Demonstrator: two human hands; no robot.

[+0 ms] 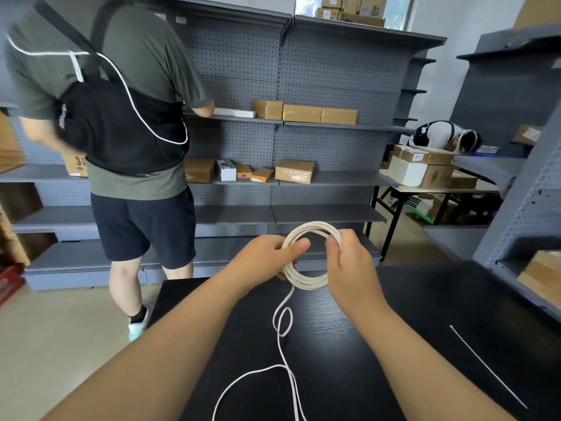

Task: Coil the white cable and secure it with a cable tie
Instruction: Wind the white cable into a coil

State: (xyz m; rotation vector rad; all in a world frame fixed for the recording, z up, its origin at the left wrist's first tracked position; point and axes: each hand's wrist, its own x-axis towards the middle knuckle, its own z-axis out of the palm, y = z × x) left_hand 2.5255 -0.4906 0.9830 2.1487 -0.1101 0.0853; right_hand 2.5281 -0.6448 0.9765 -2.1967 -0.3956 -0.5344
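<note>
At far left a person (pixel 121 101) with a black backpack stands facing grey shelving (pixel 318 71) that carries cardboard boxes. Above the black tabletop (pixel 394 344), the left hand (pixel 264 259) pinches the left side of the coiled white cable (pixel 305 282), and the right hand (pixel 349 265) grips its right side. The cable's loose tail trails down across the tabletop. A white cable tie (pixel 485 364) lies well apart, to the right.

The white cable (pixel 306 283) trails off the bottom edge. The left hand (pixel 267 260) and right hand (pixel 349 267) cover parts of its coil. The top edge cuts off the standing person (pixel 127 86) at the head.
</note>
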